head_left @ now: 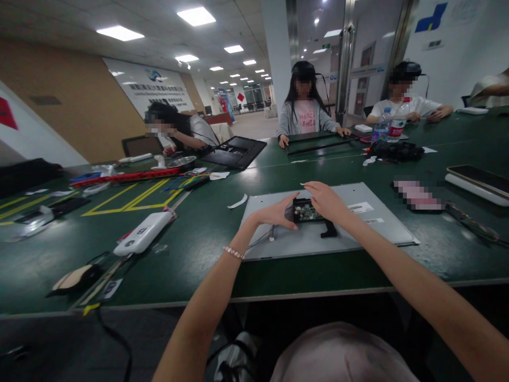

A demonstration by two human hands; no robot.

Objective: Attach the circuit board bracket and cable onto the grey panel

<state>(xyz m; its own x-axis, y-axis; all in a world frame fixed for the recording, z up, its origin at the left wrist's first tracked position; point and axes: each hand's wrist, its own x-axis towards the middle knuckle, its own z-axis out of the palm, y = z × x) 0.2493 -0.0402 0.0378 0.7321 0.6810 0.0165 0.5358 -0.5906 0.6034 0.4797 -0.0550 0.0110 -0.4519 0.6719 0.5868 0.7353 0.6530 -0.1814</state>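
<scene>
two-handed work at a circuit board. the circuit board [306, 211], set in a dark housing, lies over the middle of a flat grey panel [294, 248], which rests on the green surface [199, 254]. the left hand [272, 212] is at the board's left end, its thumb and index finger spread wide in a c-shape. the right hand [326, 202] arches over the upper right corner, its fingers bent and fairly close together. whether either hand's fingers grip the housing or only touch it is impossible to tell. a black bracket [329, 231] projects below the right end; a thin cable [262, 240] runs beneath the left hand to a small pale connector [272, 238]. white labels [360, 207] are at the right, and a curled white strip [237, 202] lies just beside the panel. the step in hand is judged to be positioning or steadying the board; any further move calls for balanced support at both ends and a slack cable.
</scene>
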